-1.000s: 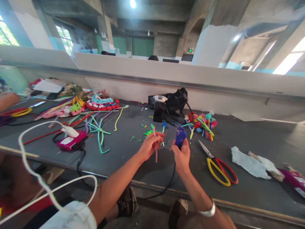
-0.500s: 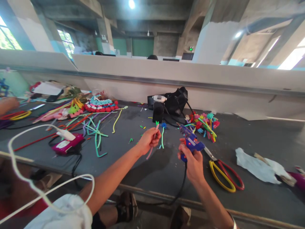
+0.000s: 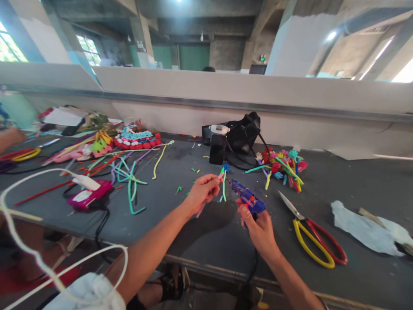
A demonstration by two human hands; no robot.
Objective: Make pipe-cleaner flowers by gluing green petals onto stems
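Observation:
My left hand (image 3: 202,192) is closed on a pink pipe cleaner (image 3: 221,175), held over the dark grey table (image 3: 180,224). My right hand (image 3: 257,224) grips a blue hot glue gun (image 3: 246,198). The gun's nozzle points up and left, almost touching the upper tip of the pipe cleaner. A black cord runs down from the gun past the table's front edge.
Yellow and red handled scissors (image 3: 318,245) lie right of my right hand. A bunch of finished coloured flowers (image 3: 284,165), a black bag (image 3: 243,135) and a standing phone (image 3: 217,149) sit behind. Loose pipe cleaners (image 3: 129,172), a pink device (image 3: 88,198) and white cloth (image 3: 364,226) lie around.
My right hand has swung the glue gun left, from pointing away to its nozzle at the pipe cleaner's tip. The left hand stays closed on the pipe cleaner and has shifted slightly right.

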